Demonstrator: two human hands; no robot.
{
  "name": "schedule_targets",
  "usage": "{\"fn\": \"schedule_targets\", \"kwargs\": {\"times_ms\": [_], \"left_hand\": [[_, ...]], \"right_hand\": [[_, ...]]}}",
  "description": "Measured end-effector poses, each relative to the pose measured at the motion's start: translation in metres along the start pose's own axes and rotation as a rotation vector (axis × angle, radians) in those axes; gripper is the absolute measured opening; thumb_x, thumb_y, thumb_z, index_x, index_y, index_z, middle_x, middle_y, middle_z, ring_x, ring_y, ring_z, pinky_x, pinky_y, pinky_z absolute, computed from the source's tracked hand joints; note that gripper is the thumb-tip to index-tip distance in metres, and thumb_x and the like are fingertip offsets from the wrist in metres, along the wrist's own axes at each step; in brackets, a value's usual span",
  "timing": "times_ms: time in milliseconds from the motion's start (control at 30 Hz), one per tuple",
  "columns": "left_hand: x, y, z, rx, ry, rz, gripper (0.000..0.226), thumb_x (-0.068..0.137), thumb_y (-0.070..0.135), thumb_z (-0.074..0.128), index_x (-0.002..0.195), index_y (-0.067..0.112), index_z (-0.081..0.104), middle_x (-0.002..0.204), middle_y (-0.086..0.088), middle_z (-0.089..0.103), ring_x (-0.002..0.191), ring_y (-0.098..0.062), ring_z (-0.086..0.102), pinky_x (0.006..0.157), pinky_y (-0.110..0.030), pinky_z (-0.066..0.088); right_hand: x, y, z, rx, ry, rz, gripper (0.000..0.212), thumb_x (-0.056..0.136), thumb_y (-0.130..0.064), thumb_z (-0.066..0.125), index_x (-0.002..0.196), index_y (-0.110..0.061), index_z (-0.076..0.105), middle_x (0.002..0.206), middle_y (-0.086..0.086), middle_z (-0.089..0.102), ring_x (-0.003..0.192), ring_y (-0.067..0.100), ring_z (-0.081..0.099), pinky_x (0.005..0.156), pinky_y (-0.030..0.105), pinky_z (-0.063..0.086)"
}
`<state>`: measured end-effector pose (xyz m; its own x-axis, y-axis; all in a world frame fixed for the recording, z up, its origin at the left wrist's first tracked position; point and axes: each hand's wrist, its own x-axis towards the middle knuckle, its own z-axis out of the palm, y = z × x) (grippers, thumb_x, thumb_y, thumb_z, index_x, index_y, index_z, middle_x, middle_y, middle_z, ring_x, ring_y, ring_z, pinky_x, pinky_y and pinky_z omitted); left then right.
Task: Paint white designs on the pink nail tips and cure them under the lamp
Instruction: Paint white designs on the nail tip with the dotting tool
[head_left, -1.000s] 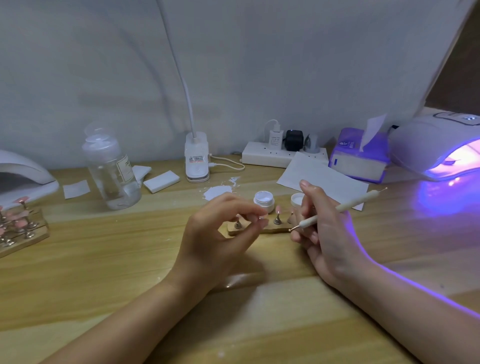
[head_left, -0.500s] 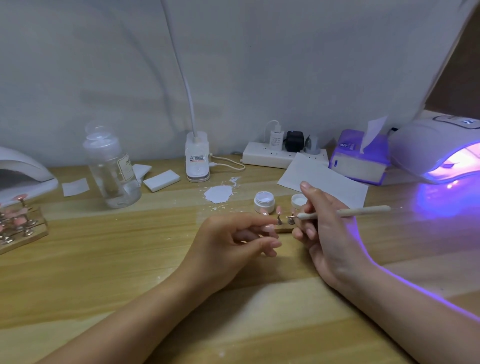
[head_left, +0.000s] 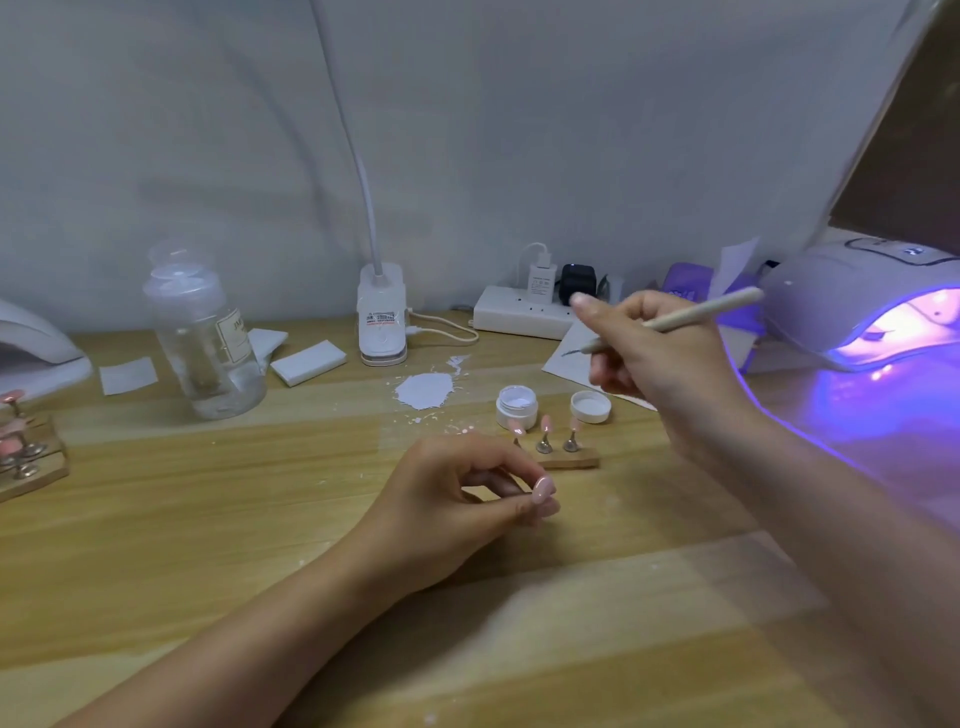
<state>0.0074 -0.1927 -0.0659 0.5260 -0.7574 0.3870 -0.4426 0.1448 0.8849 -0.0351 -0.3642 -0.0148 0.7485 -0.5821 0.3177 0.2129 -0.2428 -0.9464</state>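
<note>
A small wooden holder (head_left: 574, 460) carries three pink nail tips (head_left: 545, 422) on metal stands, near the middle of the desk. Just behind it are an open jar of white gel (head_left: 516, 405) and its lid (head_left: 589, 406). My right hand (head_left: 660, 364) is raised above them and grips a thin white-handled brush (head_left: 701, 314), its tip pointing left over a sheet of paper (head_left: 563, 366). My left hand (head_left: 467, 499) rests on the desk in front of the holder, fingers curled with their tips together. The curing lamp (head_left: 857, 296) glows violet at the right.
A white paint smear (head_left: 425, 389) lies left of the jar. A clear bottle (head_left: 205, 338), white pads (head_left: 309, 361), a desk-lamp base (head_left: 382, 317), a power strip (head_left: 519, 314) and a purple tissue pack (head_left: 688, 280) line the back. A second holder with pink tips (head_left: 21, 447) sits far left.
My right hand lifted the brush away from the holder, up and back toward the power strip. My left hand drew back from the nail tips toward me.
</note>
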Motion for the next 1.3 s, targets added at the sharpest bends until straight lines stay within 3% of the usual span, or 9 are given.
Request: {"fn": "schedule_targets", "kwargs": {"times_ms": [167, 300, 433, 567, 800, 1167, 1300], "left_hand": [[0.0, -0.002, -0.001, 0.031, -0.018, -0.022, 0.006, 0.073, 0.017, 0.069, 0.071, 0.011, 0.068, 0.068, 0.009, 0.068, 0.064, -0.005, 0.067, 0.066, -0.014, 0.049], [-0.001, -0.005, -0.002, 0.085, -0.029, -0.044, 0.007, 0.078, 0.005, 0.069, 0.073, 0.008, 0.068, 0.066, 0.008, 0.068, 0.065, -0.005, 0.067, 0.067, -0.014, 0.048], [0.0, -0.006, -0.002, 0.102, -0.009, -0.054, 0.009, 0.078, 0.005, 0.07, 0.071, 0.011, 0.068, 0.066, 0.006, 0.069, 0.065, -0.006, 0.068, 0.067, -0.017, 0.051], [0.0, -0.006, -0.002, 0.085, -0.001, -0.076, 0.017, 0.077, 0.003, 0.07, 0.07, 0.017, 0.067, 0.065, 0.005, 0.07, 0.065, -0.007, 0.068, 0.067, -0.017, 0.051], [0.0, -0.007, -0.001, 0.101, 0.007, -0.06, 0.013, 0.078, -0.001, 0.068, 0.072, 0.01, 0.067, 0.069, -0.006, 0.07, 0.065, -0.007, 0.068, 0.066, -0.015, 0.05], [0.0, -0.007, -0.001, 0.063, 0.026, -0.064, 0.011, 0.078, 0.002, 0.069, 0.071, 0.009, 0.067, 0.07, -0.008, 0.069, 0.064, -0.01, 0.069, 0.061, -0.011, 0.046], [0.0, -0.004, 0.0, 0.032, 0.031, -0.085, 0.011, 0.074, 0.027, 0.066, 0.072, 0.016, 0.066, 0.072, -0.007, 0.071, 0.064, -0.013, 0.07, 0.059, -0.013, 0.048]], "right_hand": [[0.025, 0.006, 0.017, -0.348, -0.094, -0.087, 0.044, 0.074, -0.031, 0.075, 0.049, -0.014, 0.043, 0.033, -0.009, 0.05, 0.037, 0.0, 0.048, 0.041, 0.009, 0.035], [0.034, 0.021, 0.03, -0.556, -0.124, -0.088, 0.043, 0.071, -0.025, 0.075, 0.047, -0.017, 0.04, 0.048, -0.004, 0.047, 0.057, 0.016, 0.054, 0.057, 0.027, 0.038], [0.038, 0.031, 0.035, -0.59, -0.137, -0.074, 0.038, 0.069, -0.015, 0.07, 0.045, -0.018, 0.04, 0.046, -0.005, 0.041, 0.049, 0.011, 0.039, 0.051, 0.025, 0.031], [0.04, 0.034, 0.037, -0.627, -0.181, -0.045, 0.035, 0.069, -0.014, 0.069, 0.046, -0.019, 0.043, 0.045, -0.004, 0.045, 0.049, 0.01, 0.042, 0.05, 0.024, 0.033], [0.04, 0.035, 0.038, -0.624, -0.198, -0.06, 0.032, 0.069, -0.014, 0.068, 0.048, -0.018, 0.044, 0.048, -0.002, 0.045, 0.051, 0.012, 0.042, 0.053, 0.027, 0.035], [0.038, 0.035, 0.038, -0.618, -0.211, -0.095, 0.034, 0.07, -0.014, 0.067, 0.047, -0.02, 0.042, 0.047, -0.004, 0.043, 0.05, 0.011, 0.04, 0.052, 0.026, 0.033], [0.037, 0.035, 0.037, -0.617, -0.197, -0.071, 0.035, 0.07, -0.013, 0.066, 0.046, -0.02, 0.04, 0.046, -0.005, 0.042, 0.05, 0.011, 0.04, 0.052, 0.026, 0.032]]}}
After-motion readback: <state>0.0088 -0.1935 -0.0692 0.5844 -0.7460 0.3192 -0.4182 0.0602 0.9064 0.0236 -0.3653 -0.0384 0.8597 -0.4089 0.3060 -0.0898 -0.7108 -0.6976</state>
